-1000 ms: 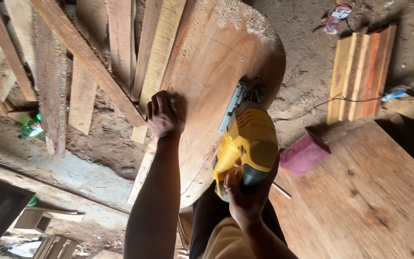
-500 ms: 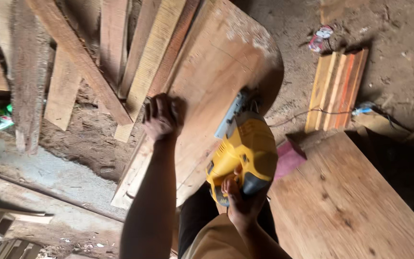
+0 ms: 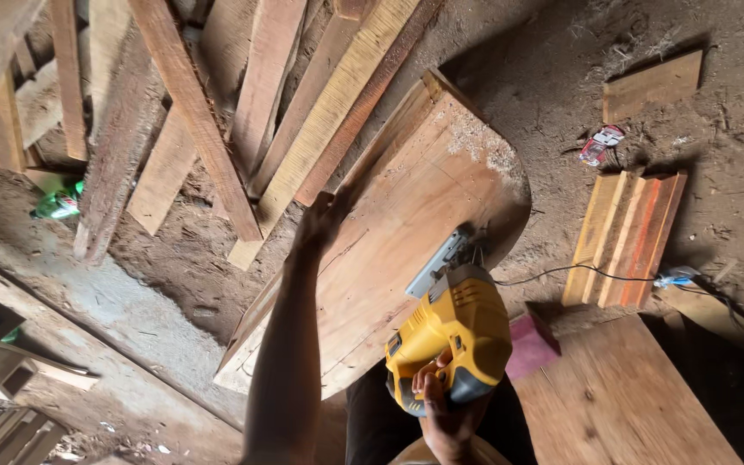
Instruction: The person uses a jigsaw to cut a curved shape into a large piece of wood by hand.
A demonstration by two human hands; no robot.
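Observation:
A plywood board [image 3: 398,215] with a rounded far end lies in front of me, sawdust at its far edge. My left hand [image 3: 324,217] presses flat on the board's left edge, fingers pointing away. My right hand [image 3: 441,405] grips the handle of a yellow and black jigsaw [image 3: 449,336]. The saw's metal base rests on the board's right side, near the curved edge. Its thin cable [image 3: 579,274] runs off to the right across the ground.
Several long planks [image 3: 217,112] lie piled on the dirt to the left and behind the board. Short red and yellow boards [image 3: 626,237] lie at the right. A larger plywood sheet [image 3: 622,405] sits at the lower right, with a pink block [image 3: 531,344] beside the saw.
The view has shifted, so the board and planks sit lower and more to the right in frame. My left hand stays on the board's edge and my right hand keeps hold of the jigsaw.

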